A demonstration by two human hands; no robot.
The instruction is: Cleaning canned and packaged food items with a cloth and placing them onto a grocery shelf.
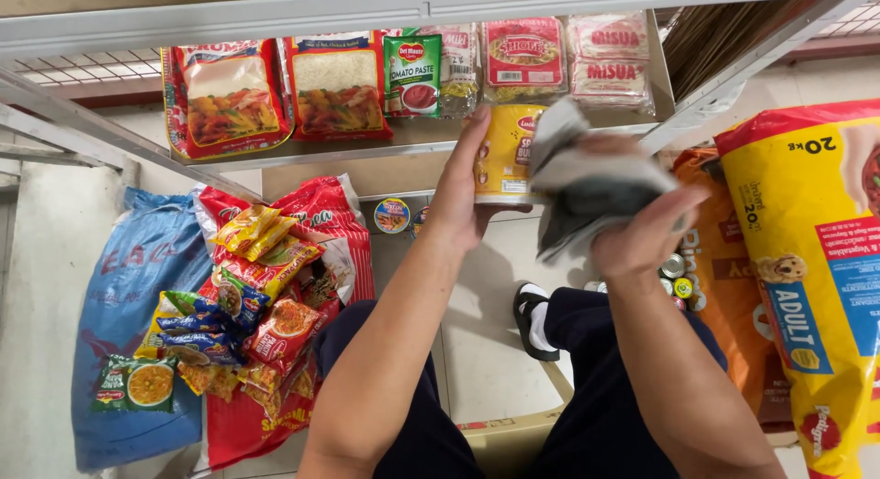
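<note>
The fingers of the left hand [461, 190] curl around the side of a yellow jar [507, 154], the thumb underneath near its base and the index finger stretched up along its edge toward the shelf [403, 140]. The jar sits tipped on its side in that grasp, just below the shelf's front edge and beside the right hand's load. The left wrist is straight, and the bare forearm runs down and to the left toward the person's lap.

The fingers of the right hand [642, 236] are bunched around a grey cloth [587, 181], which is crumpled and pressed against the right side of the jar. The knuckles face the camera, the wrist is bent slightly inward, and the right forearm angles down to the lower right.

On the shelf above lie two red packets of pasta [275, 94], a small green sachet [412, 76] and clear bags of noodles [568, 62]. Below the left arm a red sack [316, 213] holds a heap of snack packets [247, 296], next to a blue sack [137, 286]. A big yellow bag of dog food [816, 259] stands at the right. The person wears dark trousers and a black sandal [534, 319].
</note>
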